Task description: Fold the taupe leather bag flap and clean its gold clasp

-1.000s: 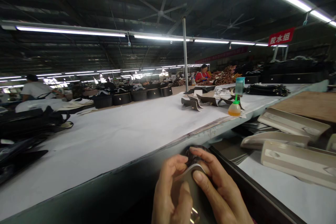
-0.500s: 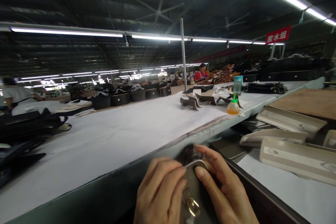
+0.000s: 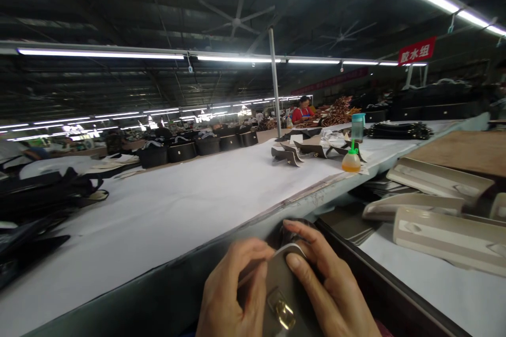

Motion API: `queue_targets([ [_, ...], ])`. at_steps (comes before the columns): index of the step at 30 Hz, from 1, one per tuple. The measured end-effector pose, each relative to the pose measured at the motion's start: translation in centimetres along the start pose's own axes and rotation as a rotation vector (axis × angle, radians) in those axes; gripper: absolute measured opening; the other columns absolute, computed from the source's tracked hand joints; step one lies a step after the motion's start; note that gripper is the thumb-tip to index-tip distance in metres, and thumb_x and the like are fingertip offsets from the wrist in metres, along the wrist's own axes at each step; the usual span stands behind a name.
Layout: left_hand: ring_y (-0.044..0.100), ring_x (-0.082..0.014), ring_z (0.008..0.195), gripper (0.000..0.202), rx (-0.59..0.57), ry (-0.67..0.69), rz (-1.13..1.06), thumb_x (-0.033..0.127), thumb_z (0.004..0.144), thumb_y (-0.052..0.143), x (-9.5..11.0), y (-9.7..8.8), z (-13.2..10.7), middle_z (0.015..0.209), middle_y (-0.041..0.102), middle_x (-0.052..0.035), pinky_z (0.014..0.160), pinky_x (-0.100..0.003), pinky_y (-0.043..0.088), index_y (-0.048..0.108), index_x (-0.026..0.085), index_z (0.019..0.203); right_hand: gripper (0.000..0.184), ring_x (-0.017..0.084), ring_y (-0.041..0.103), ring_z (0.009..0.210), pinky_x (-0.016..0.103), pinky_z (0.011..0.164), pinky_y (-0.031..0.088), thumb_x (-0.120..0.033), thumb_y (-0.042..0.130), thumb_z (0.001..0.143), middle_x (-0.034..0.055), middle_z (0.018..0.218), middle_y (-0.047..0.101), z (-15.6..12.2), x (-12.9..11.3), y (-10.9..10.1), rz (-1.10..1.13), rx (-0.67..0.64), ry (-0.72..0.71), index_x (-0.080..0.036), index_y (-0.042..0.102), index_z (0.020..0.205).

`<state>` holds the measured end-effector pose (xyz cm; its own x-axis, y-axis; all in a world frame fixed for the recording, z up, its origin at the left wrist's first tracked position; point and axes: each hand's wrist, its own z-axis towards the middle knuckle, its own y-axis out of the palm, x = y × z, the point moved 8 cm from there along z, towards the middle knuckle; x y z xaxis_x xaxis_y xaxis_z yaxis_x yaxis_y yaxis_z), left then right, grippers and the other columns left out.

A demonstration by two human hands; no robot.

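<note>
Low in the view, both my hands hold a grey leather flap (image 3: pixel 279 279) with a rounded top edge and a brass clasp (image 3: pixel 281 309) on its face. My left hand (image 3: pixel 229 295) grips the flap's left side, its fingertips pinching the top edge. My right hand (image 3: pixel 328 284) grips the right side, thumb on the face and fingers curled over the top, touching a dark piece (image 3: pixel 290 231) behind it. The flap's lower part runs out of the picture.
A long white-covered table (image 3: pixel 190 195) stretches ahead, bearing grey leather pieces (image 3: pixel 288 155), an orange glue bottle (image 3: pixel 351 160) and a teal bottle (image 3: pixel 358 126). Beige bag parts (image 3: pixel 438 221) are stacked at right, dark bags (image 3: pixel 39 195) at left. Other people work far off.
My left hand has shifted from lying over the flap to pinching its top edge. The clasp shows more fully, and the view has drifted slightly.
</note>
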<state>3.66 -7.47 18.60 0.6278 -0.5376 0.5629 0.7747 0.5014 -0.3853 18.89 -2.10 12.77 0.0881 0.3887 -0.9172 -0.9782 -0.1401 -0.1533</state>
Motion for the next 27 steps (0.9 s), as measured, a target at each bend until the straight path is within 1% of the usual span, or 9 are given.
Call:
queue_targets([
  [2,0.076,-0.008,0.083,0.019,0.066,-0.069,-0.006,0.021,0.092,0.058,-0.5,0.0,-0.3,0.089,0.077,0.0115,0.079,-0.013,0.057,0.062,0.036,0.104,0.039,0.018,0.066,0.095,0.029,0.089,0.049,-0.051,0.051,0.099,-0.0037,0.095,0.069,-0.1,-0.1,0.1,0.009,0.025,-0.001,-0.039,0.055,0.136],
  [5,0.076,-0.0103,0.08,0.013,0.093,-0.104,-0.045,0.023,0.09,0.058,-0.7,0.2,-0.2,0.085,0.077,0.0102,0.077,-0.017,0.057,0.064,0.033,0.096,0.037,0.018,0.065,0.096,0.028,0.09,0.047,-0.05,0.051,0.099,-0.0038,0.091,0.067,-0.3,-0.4,-0.2,0.014,0.084,0.002,-0.037,0.057,0.133],
  [8,0.073,-0.0095,0.071,0.018,0.102,-0.145,-0.09,0.019,0.091,0.051,-0.7,0.2,0.0,0.077,0.076,0.0103,0.067,-0.015,0.055,0.064,0.031,0.092,0.041,0.017,0.063,0.085,0.027,0.082,0.049,-0.052,0.049,0.1,-0.0042,0.082,0.062,-0.2,-0.6,0.1,0.031,0.02,-0.009,-0.034,0.054,0.136],
  [11,0.07,-0.0098,0.063,0.019,0.099,-0.172,-0.1,0.022,0.096,0.045,-0.6,0.2,-0.1,0.072,0.074,0.0099,0.055,-0.015,0.052,0.062,0.031,0.097,0.041,0.015,0.059,0.073,0.026,0.078,0.049,-0.052,0.047,0.101,-0.0055,0.076,0.057,-0.1,-0.8,0.3,0.034,-0.006,-0.029,-0.032,0.053,0.136],
  [14,0.073,-0.0104,0.075,0.016,0.079,-0.189,-0.075,0.027,0.096,0.049,-0.8,0.5,-0.3,0.081,0.076,0.0093,0.061,-0.015,0.055,0.061,0.033,0.106,0.036,0.015,0.063,0.083,0.025,0.085,0.046,-0.046,0.049,0.101,-0.0052,0.084,0.063,-0.1,-0.8,0.0,0.02,0.053,-0.048,-0.034,0.055,0.133],
  [17,0.076,-0.012,0.08,0.019,0.031,-0.093,-0.035,0.026,0.093,0.055,-0.9,0.8,-0.1,0.084,0.078,0.008,0.076,-0.019,0.059,0.062,0.032,0.11,0.036,0.016,0.067,0.091,0.026,0.086,0.045,-0.043,0.048,0.101,-0.004,0.093,0.069,-0.1,-1.0,0.1,-0.024,0.057,-0.077,-0.034,0.055,0.135],
  [22,0.078,-0.0101,0.077,0.033,-0.07,0.124,0.135,0.011,0.093,0.05,-0.7,0.8,0.4,0.087,0.078,0.0087,0.073,-0.016,0.06,0.058,0.034,0.115,0.041,0.02,0.07,0.093,0.029,0.083,0.051,-0.045,0.046,0.102,0.0016,0.102,0.072,0.3,-0.4,0.1,-0.109,-0.026,-0.074,-0.03,0.053,0.14],
  [24,0.077,-0.0089,0.075,0.036,-0.088,0.151,0.177,0.008,0.093,0.046,-0.7,0.7,0.4,0.087,0.078,0.0084,0.071,-0.014,0.06,0.054,0.034,0.117,0.042,0.021,0.07,0.096,0.03,0.085,0.052,-0.047,0.046,0.102,0.0026,0.105,0.073,0.3,0.0,-0.2,-0.138,-0.018,-0.065,-0.031,0.053,0.14],
  [27,0.078,-0.0108,0.08,0.033,-0.127,0.12,0.15,0.017,0.097,0.049,-1.0,1.1,0.2,0.089,0.077,0.0056,0.073,-0.016,0.06,0.049,0.034,0.125,0.042,0.02,0.069,0.103,0.031,0.091,0.051,-0.048,0.046,0.103,0.001,0.111,0.072,0.2,0.2,0.0,-0.151,-0.026,-0.057,-0.035,0.051,0.142],
])
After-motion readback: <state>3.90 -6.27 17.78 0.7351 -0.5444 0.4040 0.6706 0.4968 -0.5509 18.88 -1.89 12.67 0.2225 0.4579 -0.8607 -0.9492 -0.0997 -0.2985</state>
